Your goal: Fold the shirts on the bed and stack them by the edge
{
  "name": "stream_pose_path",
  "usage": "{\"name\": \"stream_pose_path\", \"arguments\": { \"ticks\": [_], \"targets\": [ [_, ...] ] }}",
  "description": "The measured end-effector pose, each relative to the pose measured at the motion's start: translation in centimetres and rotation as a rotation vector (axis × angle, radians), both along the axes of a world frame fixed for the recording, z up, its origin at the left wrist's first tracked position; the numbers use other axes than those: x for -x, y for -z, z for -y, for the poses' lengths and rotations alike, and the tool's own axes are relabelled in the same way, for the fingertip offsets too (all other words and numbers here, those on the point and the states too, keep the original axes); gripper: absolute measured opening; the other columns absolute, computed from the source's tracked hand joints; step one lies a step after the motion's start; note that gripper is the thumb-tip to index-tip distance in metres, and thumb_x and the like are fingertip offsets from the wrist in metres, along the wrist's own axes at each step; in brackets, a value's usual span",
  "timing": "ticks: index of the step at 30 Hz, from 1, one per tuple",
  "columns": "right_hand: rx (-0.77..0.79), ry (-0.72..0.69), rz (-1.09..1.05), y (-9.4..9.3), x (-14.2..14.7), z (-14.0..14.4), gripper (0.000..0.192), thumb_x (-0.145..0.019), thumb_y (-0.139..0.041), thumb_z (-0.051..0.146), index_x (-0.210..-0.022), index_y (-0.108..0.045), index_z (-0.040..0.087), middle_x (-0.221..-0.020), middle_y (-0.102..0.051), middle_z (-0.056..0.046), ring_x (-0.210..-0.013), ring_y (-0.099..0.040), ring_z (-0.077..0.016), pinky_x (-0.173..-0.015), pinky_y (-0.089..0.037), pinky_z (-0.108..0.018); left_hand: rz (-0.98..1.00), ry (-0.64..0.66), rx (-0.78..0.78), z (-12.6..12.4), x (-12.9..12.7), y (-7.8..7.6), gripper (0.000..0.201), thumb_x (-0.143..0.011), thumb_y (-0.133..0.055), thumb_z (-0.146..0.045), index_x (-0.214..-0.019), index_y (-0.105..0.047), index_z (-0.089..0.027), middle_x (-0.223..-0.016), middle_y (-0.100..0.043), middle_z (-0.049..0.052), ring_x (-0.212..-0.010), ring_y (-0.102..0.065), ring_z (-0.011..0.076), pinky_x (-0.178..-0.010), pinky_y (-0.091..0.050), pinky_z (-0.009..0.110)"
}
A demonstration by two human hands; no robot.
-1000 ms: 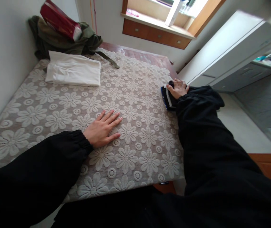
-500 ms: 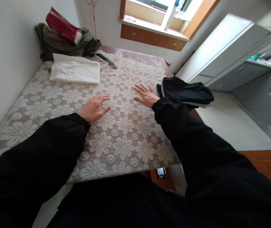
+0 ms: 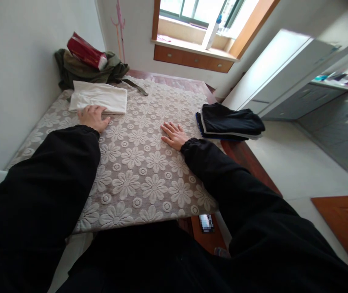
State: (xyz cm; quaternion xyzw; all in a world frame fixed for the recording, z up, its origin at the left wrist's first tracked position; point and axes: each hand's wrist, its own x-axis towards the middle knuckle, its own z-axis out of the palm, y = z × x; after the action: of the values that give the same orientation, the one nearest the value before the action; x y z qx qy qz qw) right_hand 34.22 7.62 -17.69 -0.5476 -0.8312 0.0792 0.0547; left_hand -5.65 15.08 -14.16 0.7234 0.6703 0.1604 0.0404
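My left hand point(image 3: 92, 118) is open at the near edge of a folded white cloth point(image 3: 101, 97), its fingertips overlapping the cloth's front edge. Whether they press on it I cannot tell. My right hand point(image 3: 174, 135) lies open with fingers spread over the floral lace tablecloth point(image 3: 155, 187), holding nothing. To the right of that hand sits a stack of folded dark clothes point(image 3: 231, 120), with black on top and a grey layer under it.
An olive-green bag point(image 3: 113, 67) with a red package point(image 3: 85, 51) on it lies at the back left against the wall. A phone point(image 3: 207, 223) rests on a lower wooden surface below the table's front edge. White cabinet point(image 3: 268, 69) stands beyond the clothes.
My left hand has moved left and forward from the tablecloth to the white cloth. My right hand has shifted slightly left and lower in view. The camera view has tilted a little.
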Motion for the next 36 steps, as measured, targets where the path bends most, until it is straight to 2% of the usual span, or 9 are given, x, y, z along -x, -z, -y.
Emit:
{"name": "stream_pose_path", "arguments": {
  "ticks": [3, 7, 12, 15, 18, 21, 26, 29, 36],
  "targets": [
    [-0.001, 0.008, -0.002, 0.0, 0.1, 0.1, 0.072, -0.111, -0.040, 0.059, -0.174, -0.036, 0.025, -0.184, -0.023, -0.007, -0.171, -0.015, -0.0353, -0.137, -0.009, -0.067, 0.024, 0.002, -0.012, -1.3, -0.3, 0.3, 0.062, -0.104, -0.058, -0.046, -0.157, -0.054, -0.014, -0.172, -0.045, 0.012, -0.162, -0.028, 0.0396, -0.131, -0.007, 0.074],
    [-0.005, 0.009, -0.019, 0.1, 0.0, 0.0, 0.073, -0.110, -0.041, 0.063, -0.174, -0.037, 0.028, -0.183, -0.026, -0.005, -0.170, -0.016, -0.0356, -0.137, -0.011, -0.067, 0.031, 0.029, -0.058, -2.6, -0.6, 0.6, 0.054, -0.106, -0.053, -0.047, -0.148, -0.062, -0.013, -0.163, -0.054, 0.006, -0.153, -0.039, 0.0307, -0.133, -0.003, 0.066],
    [-0.013, 0.006, -0.023, 0.1, -0.1, 0.0, 0.073, -0.111, -0.041, 0.061, -0.174, -0.037, 0.025, -0.183, -0.025, -0.006, -0.170, -0.016, -0.0347, -0.137, -0.011, -0.065, 0.048, 0.002, -0.049, -3.6, -0.6, -0.4, 0.062, -0.111, -0.040, -0.056, -0.131, -0.065, -0.003, -0.144, -0.066, 0.011, -0.133, -0.051, 0.0240, -0.121, -0.031, 0.048],
    [-0.012, 0.008, -0.027, 0.1, -0.1, 0.1, 0.072, -0.110, -0.042, 0.061, -0.173, -0.038, 0.025, -0.183, -0.026, -0.006, -0.170, -0.016, -0.0345, -0.137, -0.011, -0.065, 0.073, -0.022, -0.059, -3.4, -1.3, -1.9, 0.069, -0.111, -0.032, -0.064, -0.128, -0.064, -0.006, -0.140, -0.068, 0.011, -0.131, -0.055, 0.0245, -0.110, -0.039, 0.043],
    [-0.013, 0.002, -0.047, 0.1, -0.3, 0.0, 0.074, -0.109, -0.044, 0.065, -0.173, -0.040, 0.027, -0.182, -0.028, -0.006, -0.170, -0.017, -0.0352, -0.137, -0.011, -0.065, 0.060, 0.072, -0.120, -0.8, -3.4, -3.7, 0.063, -0.112, -0.033, -0.061, -0.129, -0.066, -0.011, -0.140, -0.069, 0.012, -0.125, -0.061, 0.0258, -0.102, -0.044, 0.043],
    [-0.007, -0.016, -0.100, 0.0, -0.7, -0.1, 0.074, -0.109, -0.039, 0.072, -0.168, -0.049, 0.027, -0.180, -0.034, -0.006, -0.169, -0.020, -0.0358, -0.137, -0.012, -0.065, -0.035, 0.276, -0.133, 4.1, -6.5, -4.6, 0.056, -0.111, -0.036, -0.059, -0.119, -0.073, -0.018, -0.130, -0.074, 0.013, -0.110, -0.068, 0.0287, -0.093, -0.049, 0.043],
    [0.004, -0.034, -0.307, -0.2, -1.4, -0.5, 0.089, -0.111, -0.003, 0.071, -0.149, -0.069, 0.026, -0.165, -0.058, -0.006, -0.161, -0.040, -0.0302, -0.135, -0.021, -0.061, -0.118, 0.637, 0.004, 11.0, -9.6, -2.7, 0.037, -0.102, -0.058, -0.053, -0.115, -0.077, -0.024, -0.123, -0.077, 0.010, -0.116, -0.069, 0.0335, -0.097, -0.053, 0.045],
    [-0.007, -0.029, -0.304, -0.2, -1.3, -0.5, 0.092, -0.110, -0.001, 0.073, -0.144, -0.072, 0.026, -0.162, -0.060, -0.007, -0.159, -0.043, -0.0288, -0.135, -0.024, -0.058, -0.051, 0.636, -0.023, 11.8, -9.5, -1.2, 0.041, -0.099, -0.064, -0.048, -0.130, -0.075, -0.024, -0.139, -0.074, 0.011, -0.131, -0.063, 0.0349, -0.112, -0.049, 0.049],
    [-0.085, -0.121, -0.231, 0.2, -1.0, -0.1, 0.056, -0.112, -0.036, 0.051, -0.145, -0.072, 0.023, -0.161, -0.060, -0.010, -0.157, -0.044, -0.0293, -0.134, -0.030, -0.053, 0.032, 0.597, 0.003, 10.9, -9.3, -0.2, 0.046, -0.105, -0.053, -0.049, -0.139, -0.074, -0.026, -0.157, -0.065, 0.007, -0.147, -0.055, 0.0328, -0.124, -0.040, 0.053]
  ]
}}
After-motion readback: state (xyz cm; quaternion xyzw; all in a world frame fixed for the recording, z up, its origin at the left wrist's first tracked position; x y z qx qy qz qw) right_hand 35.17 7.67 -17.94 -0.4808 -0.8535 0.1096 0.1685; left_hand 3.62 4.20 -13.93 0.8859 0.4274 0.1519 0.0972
